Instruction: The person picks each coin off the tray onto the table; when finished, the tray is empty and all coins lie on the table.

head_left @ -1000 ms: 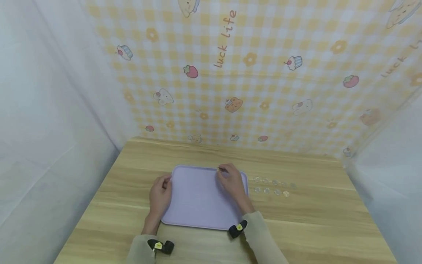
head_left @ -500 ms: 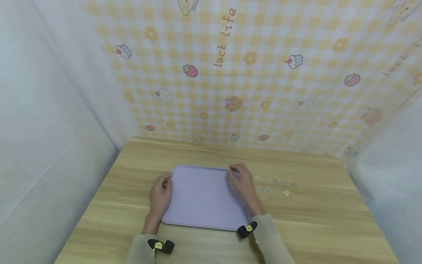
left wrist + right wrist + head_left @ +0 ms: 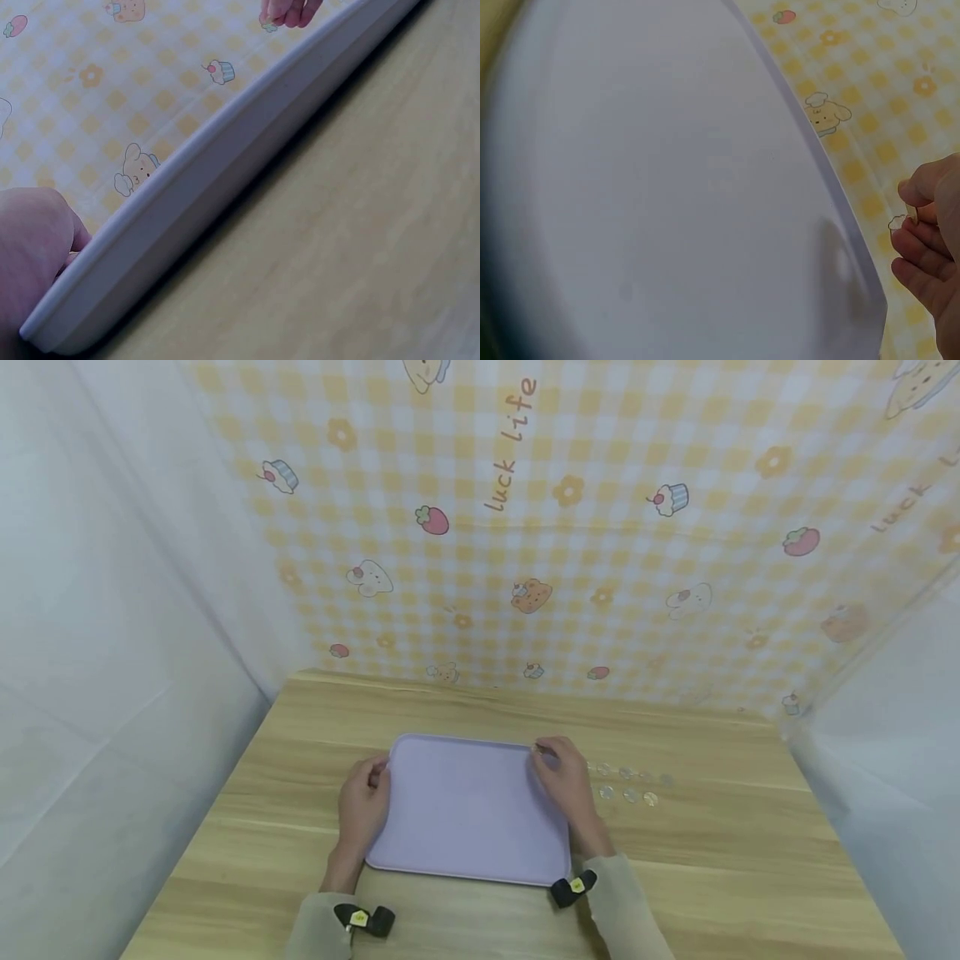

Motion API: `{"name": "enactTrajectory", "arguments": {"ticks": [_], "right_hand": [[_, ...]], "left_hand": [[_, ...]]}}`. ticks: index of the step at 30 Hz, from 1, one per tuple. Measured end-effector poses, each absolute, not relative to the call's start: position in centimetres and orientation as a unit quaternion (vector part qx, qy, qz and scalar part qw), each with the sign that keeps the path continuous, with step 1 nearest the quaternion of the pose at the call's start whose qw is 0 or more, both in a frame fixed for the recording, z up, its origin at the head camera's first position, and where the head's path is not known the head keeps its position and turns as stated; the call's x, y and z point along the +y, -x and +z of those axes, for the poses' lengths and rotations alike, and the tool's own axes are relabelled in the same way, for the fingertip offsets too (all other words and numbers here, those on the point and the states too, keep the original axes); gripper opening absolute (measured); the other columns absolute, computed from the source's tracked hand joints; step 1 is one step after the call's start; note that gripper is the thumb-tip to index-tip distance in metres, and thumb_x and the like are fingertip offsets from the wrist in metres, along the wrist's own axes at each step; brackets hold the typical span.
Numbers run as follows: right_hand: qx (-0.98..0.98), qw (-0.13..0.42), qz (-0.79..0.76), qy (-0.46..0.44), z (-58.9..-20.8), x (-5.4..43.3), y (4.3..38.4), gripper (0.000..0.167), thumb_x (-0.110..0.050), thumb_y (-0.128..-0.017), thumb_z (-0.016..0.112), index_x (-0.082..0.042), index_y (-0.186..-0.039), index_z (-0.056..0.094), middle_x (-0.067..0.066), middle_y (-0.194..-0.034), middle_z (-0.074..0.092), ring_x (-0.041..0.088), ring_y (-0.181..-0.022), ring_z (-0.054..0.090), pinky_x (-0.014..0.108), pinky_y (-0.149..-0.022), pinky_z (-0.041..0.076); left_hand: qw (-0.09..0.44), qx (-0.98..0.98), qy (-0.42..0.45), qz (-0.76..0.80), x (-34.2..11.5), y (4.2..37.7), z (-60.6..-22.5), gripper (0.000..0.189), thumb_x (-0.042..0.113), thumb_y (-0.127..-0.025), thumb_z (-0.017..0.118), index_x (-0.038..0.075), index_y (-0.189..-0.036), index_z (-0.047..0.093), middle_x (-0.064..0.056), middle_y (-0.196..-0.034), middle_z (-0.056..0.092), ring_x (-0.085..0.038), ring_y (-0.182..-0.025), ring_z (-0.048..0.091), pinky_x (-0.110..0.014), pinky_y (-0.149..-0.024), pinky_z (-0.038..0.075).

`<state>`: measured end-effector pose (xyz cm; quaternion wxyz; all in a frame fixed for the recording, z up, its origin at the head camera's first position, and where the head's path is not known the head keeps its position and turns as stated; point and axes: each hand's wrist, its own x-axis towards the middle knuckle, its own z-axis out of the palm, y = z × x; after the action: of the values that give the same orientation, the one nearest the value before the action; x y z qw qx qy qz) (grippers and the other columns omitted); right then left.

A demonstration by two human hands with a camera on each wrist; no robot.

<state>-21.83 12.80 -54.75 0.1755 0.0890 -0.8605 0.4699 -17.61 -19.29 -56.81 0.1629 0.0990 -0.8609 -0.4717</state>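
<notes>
A shallow lavender tray (image 3: pixel 465 810) lies on the wooden table, filling much of the right wrist view. At its left edge, my left hand (image 3: pixel 363 806) holds the rim with curled fingers; the left wrist view shows part of this hand (image 3: pixel 34 255) against the raised tray wall (image 3: pixel 187 202). My right hand (image 3: pixel 566 785) is over the tray's far right corner. Between its thumb and index finger it pinches a thin, gold-edged coin (image 3: pixel 913 214), seen nearly edge-on. Right of that hand, several small round coins (image 3: pixel 631 795) lie in two rows, partly hidden by the hand.
The wooden table (image 3: pixel 720 860) extends on both sides of the tray. Behind it hangs a yellow checked cloth (image 3: pixel 570 552) with cartoon prints. White cloth (image 3: pixel 112 610) closes in the sides. Each sleeve carries a small black wrist camera (image 3: pixel 573 888).
My right hand has moved to the right across the tray, keeping the coin pinched, and now covers the nearest coins. The left hand has stayed at the tray's left rim.
</notes>
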Motion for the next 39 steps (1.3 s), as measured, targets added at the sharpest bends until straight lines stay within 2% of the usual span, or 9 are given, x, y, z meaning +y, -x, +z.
{"name": "enactTrajectory", "arguments": {"ticks": [13, 24, 32, 39], "right_hand": [[-0.865, 0.193, 0.458, -0.073, -55.1, 14.9, 21.3, 0.023, -0.001, -0.085, 0.072, 0.005, -0.107, 0.069, 0.019, -0.104, 0.069, 0.033, -0.097, 0.069, 0.042, -0.088, 0.058], [-0.864, 0.149, 0.48, -0.027, -55.7, 16.4, 20.8, 0.022, -0.004, -0.088, 0.071, 0.002, -0.109, 0.07, 0.017, -0.108, 0.068, 0.034, -0.103, 0.069, 0.038, -0.089, 0.058], [-0.866, 0.156, 0.475, -0.017, -55.9, 17.3, 20.3, 0.023, -0.004, -0.088, 0.071, 0.004, -0.11, 0.07, 0.018, -0.108, 0.068, 0.036, -0.103, 0.068, 0.041, -0.09, 0.057], [-0.873, 0.163, 0.46, -0.025, -56.4, 18.7, 20.0, 0.023, -0.005, -0.088, 0.072, 0.003, -0.11, 0.069, 0.017, -0.109, 0.068, 0.031, -0.101, 0.067, 0.043, -0.093, 0.056]], "left_hand": [[0.16, -0.861, -0.101, -0.472, -19.3, 17.6, -56.9, 0.023, 0.011, -0.097, 0.059, 0.004, -0.118, 0.069, -0.009, -0.099, 0.066, -0.018, -0.085, 0.059, -0.023, -0.07, 0.048], [0.155, -0.865, -0.102, -0.466, -19.2, 17.7, -56.9, 0.024, 0.012, -0.099, 0.057, 0.005, -0.119, 0.068, -0.009, -0.1, 0.066, -0.019, -0.086, 0.06, -0.024, -0.07, 0.048], [0.153, -0.862, -0.098, -0.473, -19.2, 17.6, -56.8, 0.024, 0.012, -0.099, 0.057, 0.005, -0.119, 0.067, -0.009, -0.1, 0.066, -0.018, -0.085, 0.059, -0.023, -0.069, 0.048], [0.153, -0.864, -0.099, -0.469, -19.3, 17.5, -56.8, 0.024, 0.012, -0.099, 0.057, 0.005, -0.119, 0.068, -0.009, -0.1, 0.066, -0.019, -0.085, 0.059, -0.023, -0.069, 0.048]]}}
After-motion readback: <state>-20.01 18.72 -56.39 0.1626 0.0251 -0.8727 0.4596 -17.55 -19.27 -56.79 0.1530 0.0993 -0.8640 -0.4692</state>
